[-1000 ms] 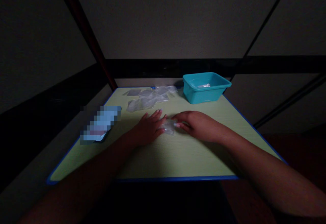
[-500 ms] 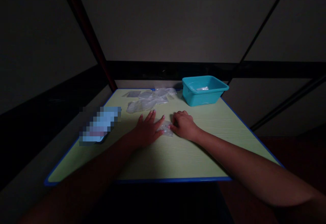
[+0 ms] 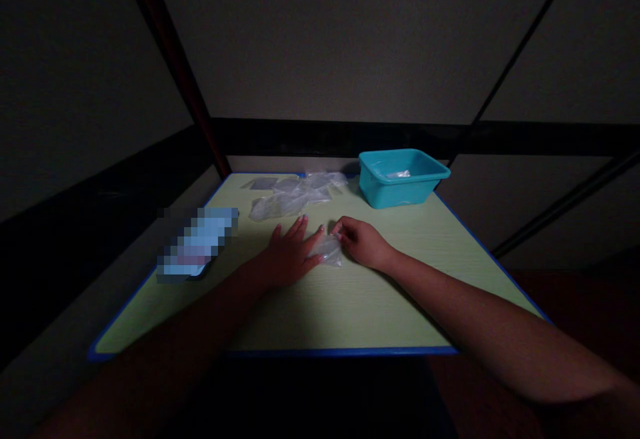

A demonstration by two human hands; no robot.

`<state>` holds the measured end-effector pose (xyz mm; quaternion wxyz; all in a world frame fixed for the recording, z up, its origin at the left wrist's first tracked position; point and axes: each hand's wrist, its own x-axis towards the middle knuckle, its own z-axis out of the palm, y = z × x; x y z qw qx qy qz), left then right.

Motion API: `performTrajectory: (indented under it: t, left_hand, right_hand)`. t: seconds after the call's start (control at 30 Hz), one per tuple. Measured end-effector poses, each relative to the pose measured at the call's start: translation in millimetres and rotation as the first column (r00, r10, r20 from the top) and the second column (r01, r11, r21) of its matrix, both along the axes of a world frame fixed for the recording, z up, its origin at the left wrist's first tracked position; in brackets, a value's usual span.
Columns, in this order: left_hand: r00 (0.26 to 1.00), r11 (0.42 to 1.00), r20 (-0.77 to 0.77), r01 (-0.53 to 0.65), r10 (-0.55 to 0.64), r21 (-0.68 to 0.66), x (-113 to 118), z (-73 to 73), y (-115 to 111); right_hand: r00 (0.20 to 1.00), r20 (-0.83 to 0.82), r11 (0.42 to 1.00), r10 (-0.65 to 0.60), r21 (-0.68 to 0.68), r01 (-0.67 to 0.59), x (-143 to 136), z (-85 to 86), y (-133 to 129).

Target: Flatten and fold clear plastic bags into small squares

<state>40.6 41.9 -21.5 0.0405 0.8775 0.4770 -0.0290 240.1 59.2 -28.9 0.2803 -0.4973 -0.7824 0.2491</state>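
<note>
A small clear plastic bag (image 3: 329, 250) lies on the pale green table (image 3: 350, 312) between my two hands. My left hand (image 3: 290, 256) rests flat with fingers spread, thumb and forefinger pressing on the bag's left side. At the bag's upper right corner, my right hand (image 3: 363, 242) is closed, thumb and forefinger brought together on the edge of the plastic. Its other fingers are curled and partly hidden. Beyond my left hand lies a loose spread of more clear plastic bags (image 3: 295, 196).
A turquoise plastic basket (image 3: 400, 189) stands at the far right of the table with some clear plastic inside. On the left lies a phone-like device (image 3: 200, 246), blurred out. The table has a blue edge (image 3: 340, 352), and panelled walls rise behind it.
My right hand has turned and its fingertips have shifted up and left onto the bag's upper corner. My left hand stays in place on the bag.
</note>
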Motion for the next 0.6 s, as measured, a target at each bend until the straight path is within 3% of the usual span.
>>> performTrajectory:
  t: [0.17,0.37,0.6]
  left_hand:
    - [1.000,1.000,0.020,-0.003,0.002,0.020,0,-0.8,-1]
    - [0.999,1.000,0.024,-0.021,0.022,-0.020,-1,2.8,-1]
    - [0.989,0.995,0.145,-0.054,0.042,0.086,8,10.6,-10]
  right_hand:
    - [0.998,-0.057,0.999,0.035,-0.015,-0.036,2,2.4,-1]
    - [0.958,-0.209,0.959,0.197,-0.163,-0.232,7,5.9,-1]
    - [0.958,-0.270,0.930,0.096,-0.318,-0.182,12,12.7,-3]
